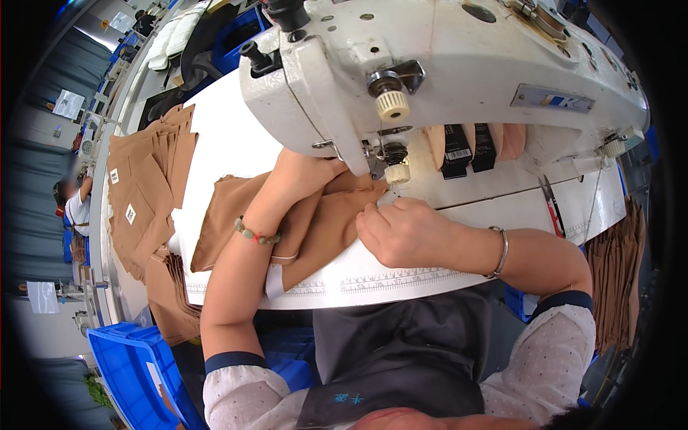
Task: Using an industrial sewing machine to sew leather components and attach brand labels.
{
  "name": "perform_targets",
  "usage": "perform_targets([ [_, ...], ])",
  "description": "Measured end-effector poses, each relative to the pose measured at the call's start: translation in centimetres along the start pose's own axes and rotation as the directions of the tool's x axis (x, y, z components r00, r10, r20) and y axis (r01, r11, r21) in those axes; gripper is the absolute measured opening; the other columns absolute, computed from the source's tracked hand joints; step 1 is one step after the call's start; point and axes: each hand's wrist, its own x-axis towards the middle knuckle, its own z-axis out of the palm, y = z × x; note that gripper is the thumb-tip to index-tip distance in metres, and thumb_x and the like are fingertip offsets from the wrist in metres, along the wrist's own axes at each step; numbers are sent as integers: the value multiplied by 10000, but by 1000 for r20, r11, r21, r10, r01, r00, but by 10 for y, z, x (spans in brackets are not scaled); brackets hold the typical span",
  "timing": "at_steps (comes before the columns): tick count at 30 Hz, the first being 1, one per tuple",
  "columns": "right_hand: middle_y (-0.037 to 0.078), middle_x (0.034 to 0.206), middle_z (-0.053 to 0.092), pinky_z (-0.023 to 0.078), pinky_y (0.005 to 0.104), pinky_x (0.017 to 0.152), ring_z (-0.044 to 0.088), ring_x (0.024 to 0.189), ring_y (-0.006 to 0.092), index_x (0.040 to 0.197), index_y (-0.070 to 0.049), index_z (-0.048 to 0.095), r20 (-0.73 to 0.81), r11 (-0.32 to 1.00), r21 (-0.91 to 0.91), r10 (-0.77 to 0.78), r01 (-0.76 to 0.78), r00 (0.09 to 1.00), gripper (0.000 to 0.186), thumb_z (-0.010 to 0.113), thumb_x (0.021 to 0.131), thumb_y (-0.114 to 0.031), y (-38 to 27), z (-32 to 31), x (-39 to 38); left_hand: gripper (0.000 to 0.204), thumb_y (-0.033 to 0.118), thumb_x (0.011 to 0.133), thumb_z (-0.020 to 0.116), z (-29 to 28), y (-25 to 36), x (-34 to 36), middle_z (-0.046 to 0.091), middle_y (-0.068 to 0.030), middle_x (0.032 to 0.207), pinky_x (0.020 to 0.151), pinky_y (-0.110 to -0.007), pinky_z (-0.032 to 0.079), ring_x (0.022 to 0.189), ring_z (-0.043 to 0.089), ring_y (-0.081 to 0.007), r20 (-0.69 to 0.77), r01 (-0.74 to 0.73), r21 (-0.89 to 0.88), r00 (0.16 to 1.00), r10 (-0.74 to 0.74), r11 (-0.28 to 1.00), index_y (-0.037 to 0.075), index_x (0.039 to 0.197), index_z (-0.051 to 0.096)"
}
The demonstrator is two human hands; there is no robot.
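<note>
pressing brown fabric (326, 226) flat under the sewing machine (430, 79), left hand (304, 172) and right hand (398, 233) spread.

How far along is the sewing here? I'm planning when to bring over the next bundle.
In hand: the left hand and right hand press a brown fabric piece flat by the needle of the white sewing machine. A stack of brown cut pieces lies at the table's left and more hang at the right; which are sewn and which wait, I cannot tell.
</note>
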Motion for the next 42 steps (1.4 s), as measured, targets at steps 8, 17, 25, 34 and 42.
perform_targets([
  [8,137,891,706,458,255,533,636,647,148,924,25,691,35,999,11,53,-53,998,257,669,724,-135,1,-1,-3,291,121,804,796,5,-4,5,743,-136,1026,841,-375,543,951,701,-288,-31,-82,55,996,84,995,31,1072,727],
  [17,71,642,545,414,285,438,533,514,150,657,-37,586,-167,997,-76,22,-35,986,134,658,681,-148,0,10,1,352,243,841,796,0,13,-22,735,-145,983,975,-441,463,997,660,-310,-45,-32,270,998,46,962,14,1096,717],
  [25,195,901,723,485,271,504,631,580,163,949,45,712,22,998,-4,57,-56,998,290,666,735,-143,-4,1,-1,345,190,872,740,29,23,-87,669,-18,1227,1105,-567,317,1190,610,-258,-51,-248,637,931,361,730,153,1214,718],
  [34,282,992,723,468,277,434,617,495,160,945,77,713,113,989,-14,149,-148,982,287,658,756,-132,-10,0,-5,342,187,874,742,29,13,-76,677,-29,1202,1051,-517,394,1200,609,-261,-57,-309,587,906,419,748,144,1213,730],
  [42,280,981,725,465,283,421,623,491,156,950,84,707,12,981,-68,181,-179,983,289,654,756,-122,6,14,-1,228,176,858,747,21,-2,-46,688,-59,1091,852,-446,470,1026,635,-276,-67,-359,601,868,492,714,87,1067,753],
])
